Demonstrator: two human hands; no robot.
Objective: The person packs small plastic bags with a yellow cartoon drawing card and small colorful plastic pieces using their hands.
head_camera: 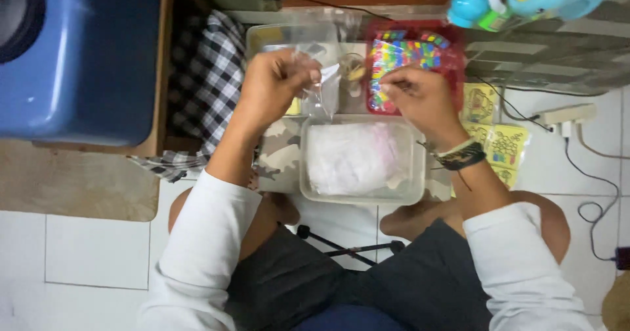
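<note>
Head view, looking straight down at someone sitting cross-legged on the white tiled floor (92, 252). The left hand (272, 85) is up over the work area, fingers (303, 75) pinched shut on the top edge of a small clear plastic bag (323, 95). Held by its top like that, the bag hangs with its long axis running roughly toward the person, open end up by the fingertips, probably so it stays open and easy to reach.

The right hand (420, 95) is just beside it, fingers curled together like they're pinching something tiny. Can't tell what, too blurry.

Right under both hands sits a clear rectangular plastic tub (357, 196) with whitish plastic packets in it, resting on a camouflage-print cloth (279, 154), close enough that things can drop straight in. Behind it is a red tray of colourful small pieces (407, 59), within easy reach of the right hand. Yellow printed sheets (502, 144) lie off to the right, a blue plastic bin (85, 55) far left.
</note>
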